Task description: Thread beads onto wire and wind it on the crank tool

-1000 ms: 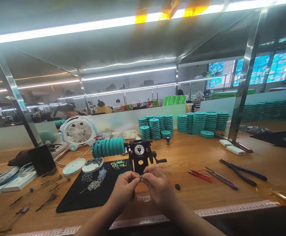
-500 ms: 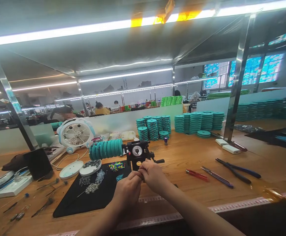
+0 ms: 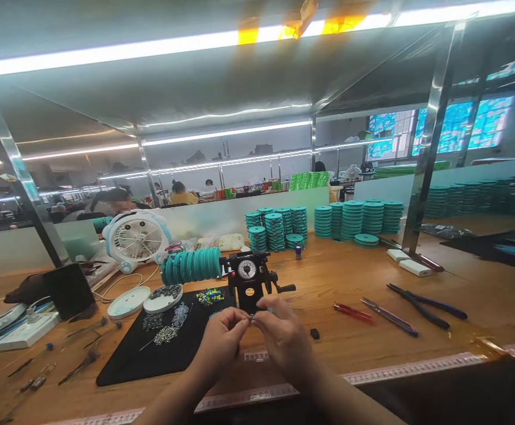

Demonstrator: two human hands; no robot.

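My left hand (image 3: 225,337) and my right hand (image 3: 282,333) meet tip to tip over the table's front part. Both are closed in a pinch around something tiny and greyish, too small to name. Just beyond them stands a black winding device (image 3: 249,289) with a round dial (image 3: 246,270) and a crank handle (image 3: 287,288). A row of teal spools (image 3: 191,267) sits on its shaft at the left. Left of my hands, a black mat (image 3: 151,363) bears small metal parts (image 3: 166,335), clear bits (image 3: 180,314) and coloured beads (image 3: 209,296).
Pliers (image 3: 426,307), a pair of tweezers (image 3: 389,317) and a red tool (image 3: 353,313) lie at the right. Stacked teal spools (image 3: 352,221) stand at the back. A white fan (image 3: 137,239), a dish of grey pieces (image 3: 163,300) and a phone-like black slab (image 3: 69,292) are on the left.
My hands have come slightly lower and nearer to me, uncovering more of the winding device's front. My right hand has turned, with its fingers now pointing more to the left.
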